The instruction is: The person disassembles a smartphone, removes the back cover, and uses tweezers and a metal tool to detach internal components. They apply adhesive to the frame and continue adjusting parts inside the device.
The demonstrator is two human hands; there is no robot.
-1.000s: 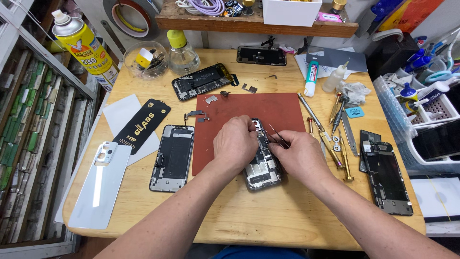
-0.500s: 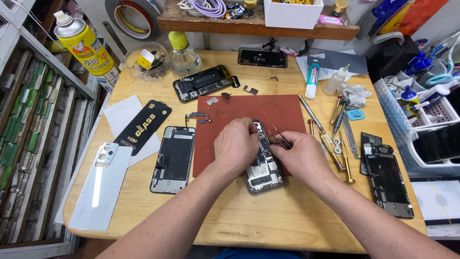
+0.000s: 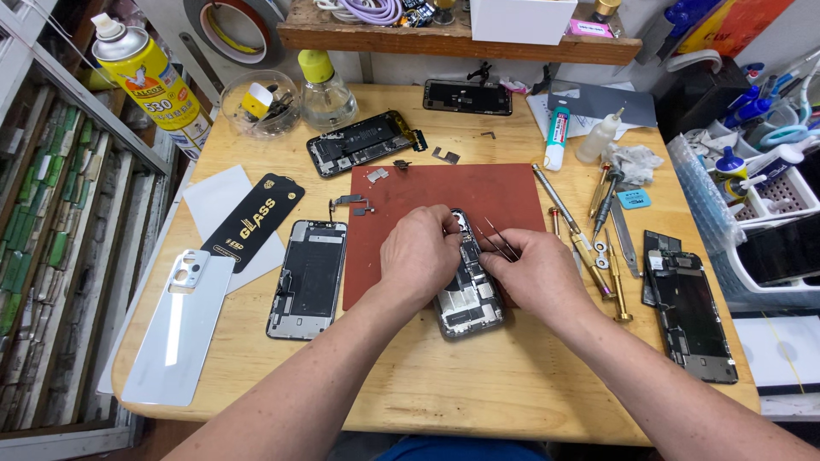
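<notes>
Opened phone (image 3: 468,294) under left hand (image 3: 420,253), fingers pressed down; right hand (image 3: 534,269) pinching tweezers (image 3: 498,236).

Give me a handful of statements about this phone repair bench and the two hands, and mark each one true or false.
1. The right hand holds tweezers over the opened phone. True.
2. The left hand rests on the white back panel. False: it rests on the opened phone; the panel lies apart, near the table's left edge.
3. The opened phone lies partly on the red mat. True.
4. The yellow spray can stands at the table's right edge. False: it stands at the far left corner.
5. A row of screwdrivers lies to the right of the mat. True.
</notes>
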